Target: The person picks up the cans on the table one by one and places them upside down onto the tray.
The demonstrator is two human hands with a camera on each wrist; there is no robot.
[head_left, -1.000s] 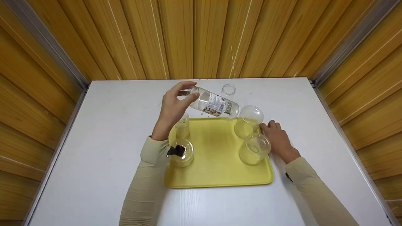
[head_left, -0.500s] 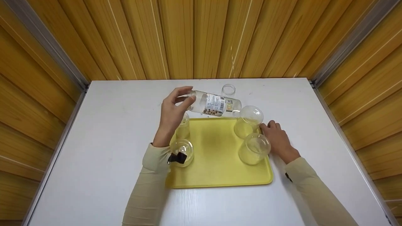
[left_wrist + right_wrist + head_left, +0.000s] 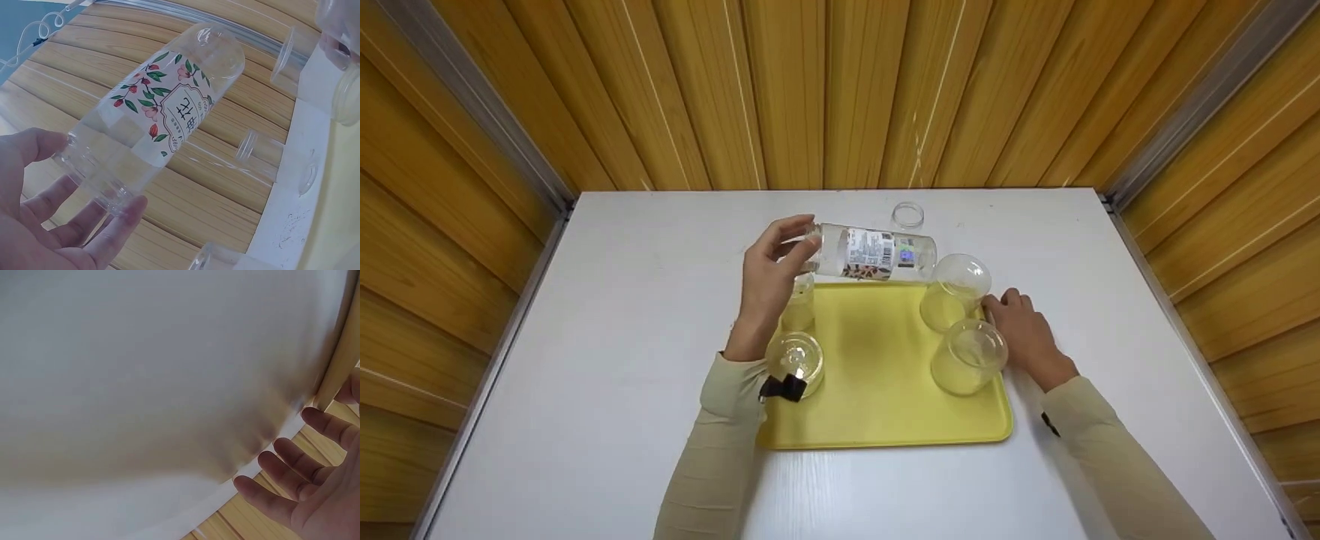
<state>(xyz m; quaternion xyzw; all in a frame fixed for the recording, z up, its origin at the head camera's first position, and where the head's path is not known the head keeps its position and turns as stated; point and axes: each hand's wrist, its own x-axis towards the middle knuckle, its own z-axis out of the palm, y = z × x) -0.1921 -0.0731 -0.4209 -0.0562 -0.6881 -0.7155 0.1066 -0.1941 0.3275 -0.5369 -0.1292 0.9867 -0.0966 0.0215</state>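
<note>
My left hand (image 3: 769, 281) grips a clear plastic bottle (image 3: 877, 253) by its threaded neck, fingers and thumb around it. The bottle lies nearly level above the far edge of the yellow tray (image 3: 877, 405), its base towards the right. In the left wrist view, its label (image 3: 160, 104) shows pink flowers and red buds. My right hand (image 3: 1024, 334) rests at the tray's right edge. In the right wrist view, its slightly bent fingers (image 3: 267, 498) touch the white table beside the rim; the thumb is partly hidden.
On the tray's right stand two wide clear jars, the far jar (image 3: 952, 300) and the near jar (image 3: 966, 364). At the left are a slim clear container (image 3: 799, 307) and a round one (image 3: 796, 356). A small clear container (image 3: 907, 216) stands behind the tray. Wood-patterned walls (image 3: 855, 97) surround the table.
My left hand has drawn slightly nearer and lower, levelling the bottle from a tilt and turning it a little. The right hand and the tray have not moved.
</note>
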